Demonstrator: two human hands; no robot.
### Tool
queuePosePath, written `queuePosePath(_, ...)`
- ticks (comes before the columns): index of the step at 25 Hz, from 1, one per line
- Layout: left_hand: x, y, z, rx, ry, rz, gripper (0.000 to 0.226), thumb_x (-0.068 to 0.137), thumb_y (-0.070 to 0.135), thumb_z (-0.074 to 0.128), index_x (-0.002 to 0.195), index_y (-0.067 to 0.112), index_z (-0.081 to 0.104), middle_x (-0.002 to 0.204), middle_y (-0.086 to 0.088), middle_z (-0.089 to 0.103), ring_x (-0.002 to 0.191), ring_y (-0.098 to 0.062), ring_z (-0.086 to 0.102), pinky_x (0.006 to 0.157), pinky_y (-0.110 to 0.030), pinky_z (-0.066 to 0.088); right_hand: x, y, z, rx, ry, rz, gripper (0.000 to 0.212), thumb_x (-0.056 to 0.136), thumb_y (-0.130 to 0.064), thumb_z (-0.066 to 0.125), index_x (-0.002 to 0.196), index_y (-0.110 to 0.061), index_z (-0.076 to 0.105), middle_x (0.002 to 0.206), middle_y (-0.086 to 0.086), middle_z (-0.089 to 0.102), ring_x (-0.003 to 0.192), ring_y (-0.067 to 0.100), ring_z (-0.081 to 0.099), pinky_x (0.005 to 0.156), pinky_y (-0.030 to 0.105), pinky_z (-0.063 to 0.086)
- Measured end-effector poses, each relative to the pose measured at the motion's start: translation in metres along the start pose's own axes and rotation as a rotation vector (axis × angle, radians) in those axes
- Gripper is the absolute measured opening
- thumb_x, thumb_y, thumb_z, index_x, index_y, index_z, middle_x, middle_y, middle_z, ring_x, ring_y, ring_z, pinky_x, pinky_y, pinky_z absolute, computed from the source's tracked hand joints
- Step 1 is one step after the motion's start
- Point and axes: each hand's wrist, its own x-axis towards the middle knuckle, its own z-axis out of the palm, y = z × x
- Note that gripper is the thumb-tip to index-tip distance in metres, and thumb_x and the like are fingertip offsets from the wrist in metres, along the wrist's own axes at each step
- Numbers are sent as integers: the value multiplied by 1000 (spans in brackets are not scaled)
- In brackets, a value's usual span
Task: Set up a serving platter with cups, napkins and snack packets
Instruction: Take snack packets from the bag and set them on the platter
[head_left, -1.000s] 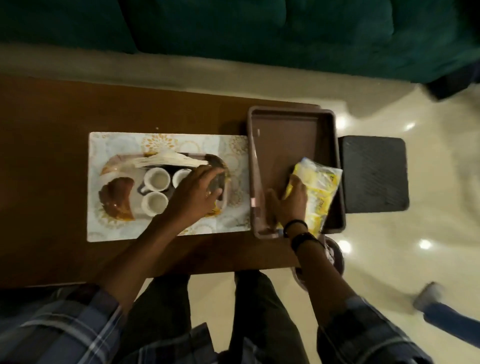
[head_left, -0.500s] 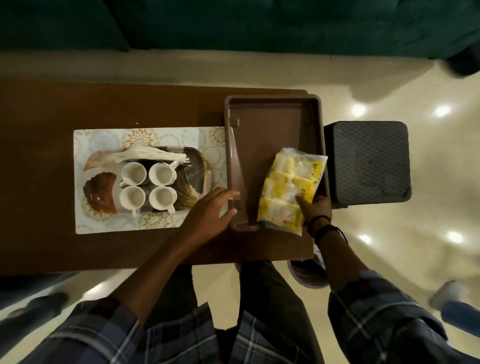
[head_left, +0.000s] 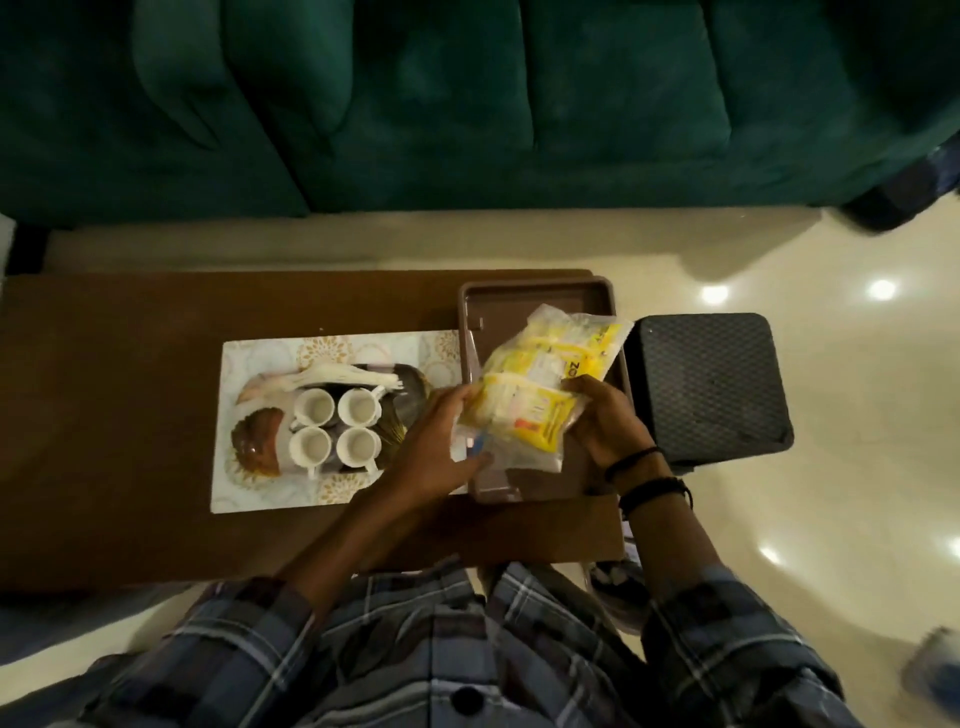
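Observation:
A clear bag of yellow snack packets (head_left: 540, 384) is held up over the brown plastic tray (head_left: 545, 293). My right hand (head_left: 605, 426) grips its near right end. My left hand (head_left: 441, 447) grips its near left edge. To the left, a patterned serving platter (head_left: 260, 447) lies on a floral placemat (head_left: 270, 353). Several white cups (head_left: 335, 423) stand on the platter in a block, with white napkins (head_left: 343, 375) laid along its far side.
The brown coffee table (head_left: 114, 405) carries the placemat and the tray. A dark textured stool (head_left: 711, 384) stands right of the table. A green sofa (head_left: 415, 98) runs along the far side. The floor is pale and glossy.
My left hand left the cups on the platter and moved right to the bag. Both hands have lifted the bag of snack packets off the tray.

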Motion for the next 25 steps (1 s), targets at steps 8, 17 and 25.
queuePosePath(8,-21,43,-49,-398,67,-70,32,82,14,72,110,20,58,101,2,67,92,-20,65,68,-21,55,-60,-9,47,297,-213,-46,61,83,-15,57,141,-3,43,136,13,53,115,34,54,101,37,41)
queuePosePath(17,-9,128,-84,-723,165,-109,29,87,2,61,116,5,60,116,-19,66,97,-29,69,88,-43,57,-96,-13,65,288,-242,-243,45,85,-38,52,125,-17,55,136,8,56,125,26,53,100,44,45)
queuePosePath(25,-7,165,-98,-965,135,-51,18,90,19,57,93,5,68,85,-15,76,81,-24,73,75,-29,59,-105,-10,104,-792,96,-852,93,73,-21,82,147,-12,27,147,5,41,131,18,43,106,37,43)
